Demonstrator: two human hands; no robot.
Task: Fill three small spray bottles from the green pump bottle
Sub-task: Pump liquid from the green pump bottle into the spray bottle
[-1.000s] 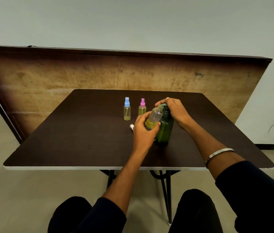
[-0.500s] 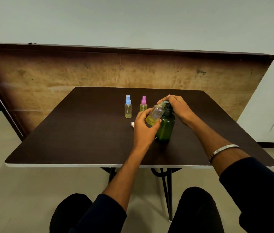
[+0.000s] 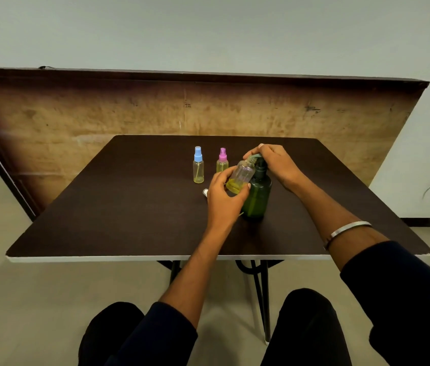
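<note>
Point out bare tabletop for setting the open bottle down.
Bare: the table's wide left part, left of the blue-capped bottle. Crowded: centre, around the pink-capped bottle, green pump bottle and both hands.

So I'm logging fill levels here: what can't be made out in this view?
- Pump head of green pump bottle: covered by right hand.
- Pink-capped bottle: lower part behind left hand.
- White cap on table: mostly behind that hand.
- Open bottle: fingers cover its base.
</note>
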